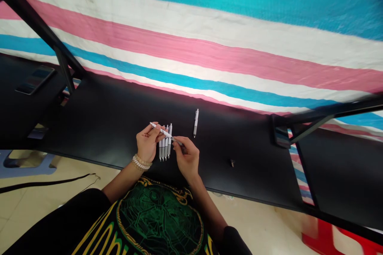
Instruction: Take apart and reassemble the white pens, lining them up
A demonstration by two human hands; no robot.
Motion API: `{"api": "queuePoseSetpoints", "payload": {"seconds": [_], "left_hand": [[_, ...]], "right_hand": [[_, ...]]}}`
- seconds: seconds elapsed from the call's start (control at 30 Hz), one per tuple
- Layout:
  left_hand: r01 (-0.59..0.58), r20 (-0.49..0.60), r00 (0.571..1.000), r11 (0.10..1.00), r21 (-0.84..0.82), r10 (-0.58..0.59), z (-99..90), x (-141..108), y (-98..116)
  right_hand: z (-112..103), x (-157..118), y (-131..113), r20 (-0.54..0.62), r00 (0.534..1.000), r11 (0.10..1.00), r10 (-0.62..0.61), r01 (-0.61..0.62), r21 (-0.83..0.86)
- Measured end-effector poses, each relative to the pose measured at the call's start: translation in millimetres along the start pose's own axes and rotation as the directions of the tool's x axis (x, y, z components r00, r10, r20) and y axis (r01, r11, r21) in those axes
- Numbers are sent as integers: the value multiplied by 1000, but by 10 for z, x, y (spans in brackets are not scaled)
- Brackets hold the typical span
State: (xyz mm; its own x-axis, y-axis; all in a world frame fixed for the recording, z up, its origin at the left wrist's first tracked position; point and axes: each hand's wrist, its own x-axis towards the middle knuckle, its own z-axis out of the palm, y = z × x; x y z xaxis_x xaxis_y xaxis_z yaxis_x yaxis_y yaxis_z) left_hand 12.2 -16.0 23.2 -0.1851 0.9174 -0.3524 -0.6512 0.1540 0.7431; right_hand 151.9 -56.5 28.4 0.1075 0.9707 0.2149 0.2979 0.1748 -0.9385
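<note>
A white pen [164, 132] with a grey grip is held slantwise between my two hands, above the black table. My left hand [147, 142], with beaded bracelets at the wrist, pinches its upper white part. At the grey lower end, the fingers of my right hand [188, 156] are closed round it, hiding the tip. Just beneath lies a row of several white-and-grey pens [165, 148], side by side with tips toward me, partly covered by the held pen and my fingers. Another such pen [196, 122] lies alone farther back, to the right of the row.
On the black table [119, 111], a small dark object [232, 163] lies to the right. A phone [36, 80] rests on the neighbouring table at left. Black metal frame posts [44, 28] stand on either side, before a striped sheet [191, 55]. A red stool [321, 235] is at lower right.
</note>
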Motion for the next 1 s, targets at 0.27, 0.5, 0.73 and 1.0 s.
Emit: {"api": "queuePoseSetpoints", "payload": {"seconds": [0.27, 0.5, 0.73, 1.0], "left_hand": [[13, 19, 1000, 1000, 23, -13, 10, -16, -5], [36, 21, 999, 998, 47, -37, 5, -40, -25], [24, -10, 1000, 1000, 17, -24, -7, 12, 6], [14, -16, 1000, 1000, 5, -14, -40, 45, 11]], "right_hand": [[9, 20, 3, 35, 999, 992, 6, -2, -127], [61, 22, 16, -15, 994, 979, -109, 104, -176], [26, 7, 36, -69, 983, 964, -171, 153, -215], [-124, -13, 90, 110, 977, 901, -181, 210, -379]]}}
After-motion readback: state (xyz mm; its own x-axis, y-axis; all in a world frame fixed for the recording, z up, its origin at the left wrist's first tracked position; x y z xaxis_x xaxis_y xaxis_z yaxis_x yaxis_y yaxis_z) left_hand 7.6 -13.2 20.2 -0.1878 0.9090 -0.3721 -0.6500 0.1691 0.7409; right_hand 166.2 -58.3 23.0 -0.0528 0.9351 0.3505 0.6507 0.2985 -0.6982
